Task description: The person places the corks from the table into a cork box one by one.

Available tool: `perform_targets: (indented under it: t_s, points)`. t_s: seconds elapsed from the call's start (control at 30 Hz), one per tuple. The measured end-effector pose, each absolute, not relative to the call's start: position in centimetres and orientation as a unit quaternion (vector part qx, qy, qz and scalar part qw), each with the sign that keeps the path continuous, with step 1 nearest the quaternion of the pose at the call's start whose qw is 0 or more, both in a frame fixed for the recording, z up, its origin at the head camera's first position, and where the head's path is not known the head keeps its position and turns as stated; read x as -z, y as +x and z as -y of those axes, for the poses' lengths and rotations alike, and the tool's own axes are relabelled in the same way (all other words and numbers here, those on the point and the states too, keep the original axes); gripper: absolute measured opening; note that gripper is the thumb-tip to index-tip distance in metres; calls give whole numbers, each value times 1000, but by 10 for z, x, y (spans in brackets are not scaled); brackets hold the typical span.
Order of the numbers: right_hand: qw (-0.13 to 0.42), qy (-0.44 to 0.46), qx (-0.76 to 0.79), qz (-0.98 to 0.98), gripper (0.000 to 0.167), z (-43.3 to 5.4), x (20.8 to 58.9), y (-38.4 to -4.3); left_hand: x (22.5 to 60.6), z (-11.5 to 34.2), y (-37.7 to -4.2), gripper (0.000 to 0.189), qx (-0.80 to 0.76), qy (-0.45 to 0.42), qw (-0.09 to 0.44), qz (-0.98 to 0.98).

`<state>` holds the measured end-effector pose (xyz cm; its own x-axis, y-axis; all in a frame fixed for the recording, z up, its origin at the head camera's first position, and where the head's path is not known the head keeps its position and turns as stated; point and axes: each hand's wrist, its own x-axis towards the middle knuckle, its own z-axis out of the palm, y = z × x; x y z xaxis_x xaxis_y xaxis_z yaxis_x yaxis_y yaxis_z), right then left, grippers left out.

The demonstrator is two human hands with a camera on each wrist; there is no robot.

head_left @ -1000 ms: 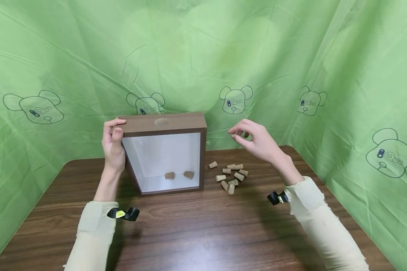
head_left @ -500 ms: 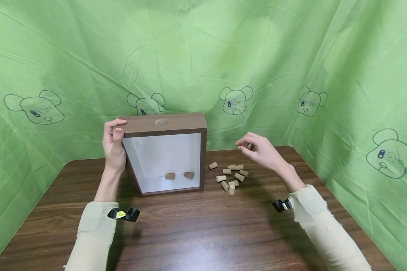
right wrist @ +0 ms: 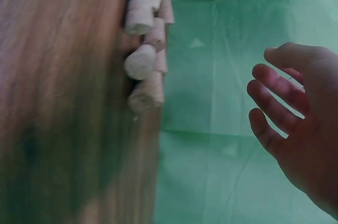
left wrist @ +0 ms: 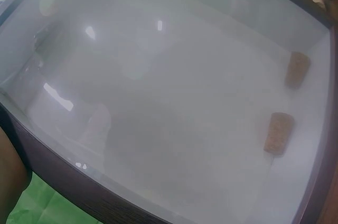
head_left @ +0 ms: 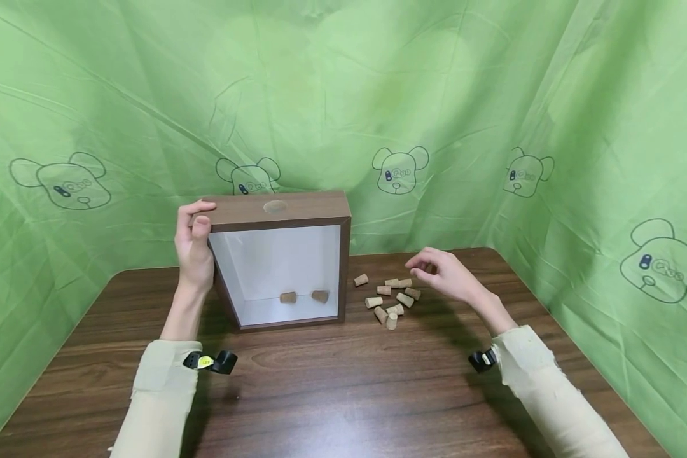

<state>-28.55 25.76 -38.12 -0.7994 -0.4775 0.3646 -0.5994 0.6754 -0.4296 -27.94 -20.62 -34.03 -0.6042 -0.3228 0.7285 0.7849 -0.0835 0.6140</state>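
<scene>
My left hand [head_left: 194, 254] grips the upper left corner of a brown wooden shadow box [head_left: 280, 213], thumb on the front and fingers over the top. The box stands upright on the table, with a clear front, a white inside and an oval hole in its top. Inside, at the bottom, lie two corks, a left cork [head_left: 288, 298] and a right cork [head_left: 320, 296]; the left wrist view shows both behind the pane. My right hand [head_left: 443, 273] hovers above and right of a loose group of corks [head_left: 374, 302], its fingers loosely bent and holding nothing.
The dark wood-grain table [head_left: 320, 381] carries the box and several scattered corks just right of it. A green curtain [head_left: 464, 95] printed with bear heads hangs close behind the table and along its sides. Each wrist bears a black camera mount [head_left: 482, 360].
My right hand has moved down and a little to the right, from beside the box's top toward the loose corks. The left hand and the box have stayed in place.
</scene>
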Motion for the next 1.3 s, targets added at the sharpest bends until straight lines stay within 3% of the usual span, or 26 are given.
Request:
perform_targets:
  t_s: [0.53,1.3]
  points:
    - [77,299,-279,909,15,-272,426,-297,340,204,-279,43,707,-215,387,551]
    - [7,277,-283,918,20,-281,441,-300,340,206,-278,43,708,-206,385,555]
